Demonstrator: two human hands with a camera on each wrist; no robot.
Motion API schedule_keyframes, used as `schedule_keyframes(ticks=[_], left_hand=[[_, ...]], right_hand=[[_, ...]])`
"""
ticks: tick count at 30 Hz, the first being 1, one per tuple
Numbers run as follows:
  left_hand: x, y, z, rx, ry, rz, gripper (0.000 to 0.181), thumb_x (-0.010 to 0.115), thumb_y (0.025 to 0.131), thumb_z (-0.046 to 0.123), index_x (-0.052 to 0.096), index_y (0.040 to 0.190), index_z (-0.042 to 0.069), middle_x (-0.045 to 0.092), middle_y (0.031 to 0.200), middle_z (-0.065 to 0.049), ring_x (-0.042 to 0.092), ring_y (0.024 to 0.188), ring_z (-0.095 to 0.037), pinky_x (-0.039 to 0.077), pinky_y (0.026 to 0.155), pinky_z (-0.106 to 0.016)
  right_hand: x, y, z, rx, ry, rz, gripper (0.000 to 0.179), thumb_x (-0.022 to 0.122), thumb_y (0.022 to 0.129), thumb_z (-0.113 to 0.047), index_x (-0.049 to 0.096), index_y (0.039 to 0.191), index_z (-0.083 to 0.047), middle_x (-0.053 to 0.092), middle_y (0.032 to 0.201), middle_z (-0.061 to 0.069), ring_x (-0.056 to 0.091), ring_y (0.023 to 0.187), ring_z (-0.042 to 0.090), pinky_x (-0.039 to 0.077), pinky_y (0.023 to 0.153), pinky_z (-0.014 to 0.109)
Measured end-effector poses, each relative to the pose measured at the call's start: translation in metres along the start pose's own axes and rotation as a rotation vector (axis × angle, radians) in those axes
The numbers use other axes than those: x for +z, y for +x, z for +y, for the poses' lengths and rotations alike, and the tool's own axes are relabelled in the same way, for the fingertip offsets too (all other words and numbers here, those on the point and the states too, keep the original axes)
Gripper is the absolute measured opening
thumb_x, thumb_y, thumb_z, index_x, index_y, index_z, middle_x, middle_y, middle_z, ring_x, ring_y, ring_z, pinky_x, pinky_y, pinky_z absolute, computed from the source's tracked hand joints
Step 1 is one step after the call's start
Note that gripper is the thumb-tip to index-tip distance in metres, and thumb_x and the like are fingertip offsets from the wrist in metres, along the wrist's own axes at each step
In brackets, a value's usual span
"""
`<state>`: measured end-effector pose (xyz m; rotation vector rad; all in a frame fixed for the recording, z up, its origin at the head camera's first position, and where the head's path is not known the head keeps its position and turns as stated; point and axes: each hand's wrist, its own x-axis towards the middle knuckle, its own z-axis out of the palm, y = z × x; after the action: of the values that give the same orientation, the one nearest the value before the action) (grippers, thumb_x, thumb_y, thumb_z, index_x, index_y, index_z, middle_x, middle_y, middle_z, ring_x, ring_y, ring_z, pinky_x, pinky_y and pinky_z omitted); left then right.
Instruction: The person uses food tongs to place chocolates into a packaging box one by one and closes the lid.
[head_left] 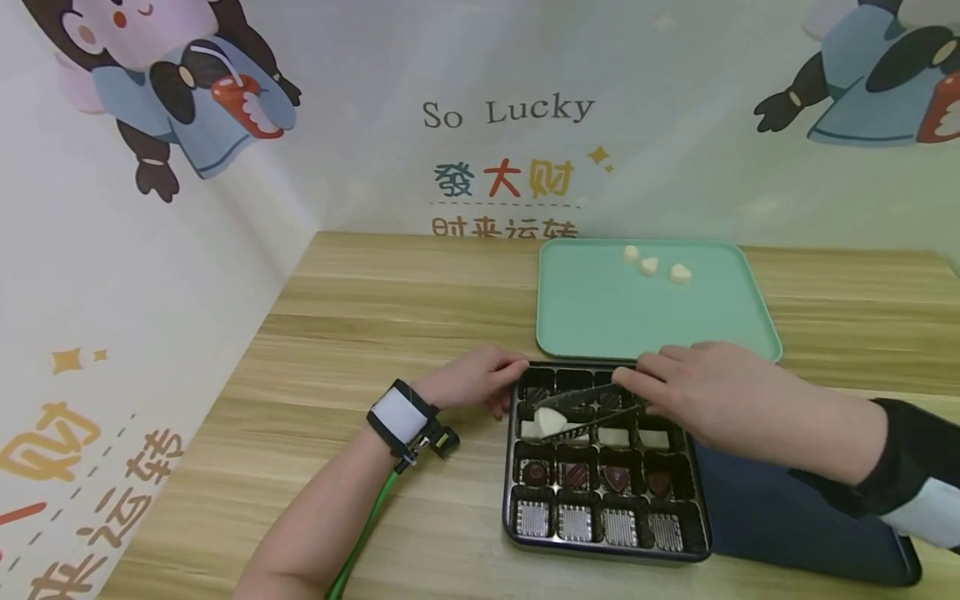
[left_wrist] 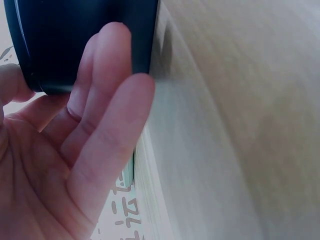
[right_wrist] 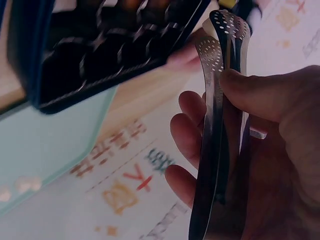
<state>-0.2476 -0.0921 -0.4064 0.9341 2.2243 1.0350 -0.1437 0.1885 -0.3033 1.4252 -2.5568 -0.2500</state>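
Note:
My right hand (head_left: 701,400) grips metal tongs (right_wrist: 222,100) with perforated tips, the thumb on one arm and the fingers around the other. Between the tips is a white heart-like piece of chocolate (head_left: 550,422), over the left of the second row of a black compartment box (head_left: 607,550). That row has pale pieces (head_left: 613,437); the row nearer me has dark chocolates (head_left: 576,476), and the front row shows ribbed bottoms. At the box's far left corner rests my left hand (head_left: 480,377), its fingers loosely extended along the side wall in the left wrist view.
A mint-green tray (head_left: 637,325) lies behind the box, with 3 pale pieces (head_left: 649,266) near its far edge. Right of the box is a dark blue tray (head_left: 787,525), partly under my right forearm. A green cable (head_left: 367,525) runs along my left forearm.

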Motion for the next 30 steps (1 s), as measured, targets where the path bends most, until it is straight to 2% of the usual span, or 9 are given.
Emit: schedule_keyframes(ticks=[4,11,19,23,25,26,30], left_hand=[[-0.001,-0.001,-0.001,-0.007,-0.004,0.005,0.034,0.038,0.107,0.02,0.049,0.078,0.006,0.059,0.066,-0.007,0.063,0.055,-0.019,0.056,0.056,-0.031],[0.0,-0.001,-0.002,-0.004,0.008,0.008,0.034,0.038,0.107,0.021,0.052,0.081,0.006,0.06,0.066,-0.007,0.063,0.055,-0.019,0.055,0.055,-0.03],[0.0,0.001,-0.002,-0.01,0.011,0.007,0.034,0.038,0.107,0.021,0.053,0.081,0.006,0.06,0.066,-0.007,0.062,0.055,-0.019,0.055,0.055,-0.03],[0.0,0.001,-0.002,-0.01,0.016,0.009,0.034,0.038,0.107,0.021,0.054,0.082,0.006,0.06,0.066,-0.007,0.062,0.055,-0.019,0.055,0.055,-0.03],[0.0,0.001,-0.002,-0.016,0.02,0.013,0.033,0.038,0.107,0.021,0.056,0.084,0.006,0.06,0.066,-0.006,0.062,0.055,-0.019,0.055,0.056,-0.03],[0.0,0.001,-0.003,-0.019,0.02,0.015,0.033,0.038,0.107,0.021,0.056,0.085,0.006,0.06,0.066,-0.006,0.062,0.055,-0.019,0.055,0.056,-0.03],[0.0,0.002,-0.003,-0.021,0.018,0.015,0.033,0.039,0.107,0.021,0.057,0.085,0.005,0.06,0.066,-0.006,0.062,0.055,-0.019,0.055,0.056,-0.03]], right_hand=[[-0.004,0.007,-0.018,-0.072,-0.021,-0.052,0.048,0.079,0.08,-0.009,0.061,0.125,-0.009,0.06,0.093,0.003,0.057,0.073,0.018,0.047,0.054,0.029],[-0.002,0.018,-0.038,-0.162,-0.067,-0.143,0.04,0.073,0.088,-0.019,0.061,0.125,-0.012,0.063,0.103,0.003,0.06,0.085,0.018,0.048,0.059,0.027],[0.0,0.03,-0.055,-0.17,-0.15,-0.155,0.028,0.07,0.09,-0.024,0.064,0.115,-0.014,0.063,0.092,0.0,0.058,0.076,0.015,0.043,0.053,0.024],[-0.003,0.037,-0.069,-0.161,-0.241,-0.138,0.024,0.069,0.09,-0.028,0.067,0.109,-0.013,0.062,0.084,0.0,0.056,0.068,0.014,0.04,0.049,0.024],[-0.005,0.04,-0.079,-0.151,-0.321,-0.142,0.024,0.066,0.091,-0.032,0.068,0.105,-0.013,0.059,0.079,0.0,0.051,0.062,0.014,0.038,0.048,0.024],[-0.005,0.042,-0.084,-0.146,-0.359,-0.15,0.024,0.064,0.092,-0.033,0.068,0.102,-0.012,0.055,0.074,0.0,0.046,0.059,0.014,0.036,0.047,0.025],[-0.008,0.049,-0.102,-0.145,-0.507,-0.238,0.029,0.057,0.093,-0.039,0.067,0.094,-0.012,0.046,0.067,0.003,0.041,0.056,0.017,0.041,0.05,0.029]])
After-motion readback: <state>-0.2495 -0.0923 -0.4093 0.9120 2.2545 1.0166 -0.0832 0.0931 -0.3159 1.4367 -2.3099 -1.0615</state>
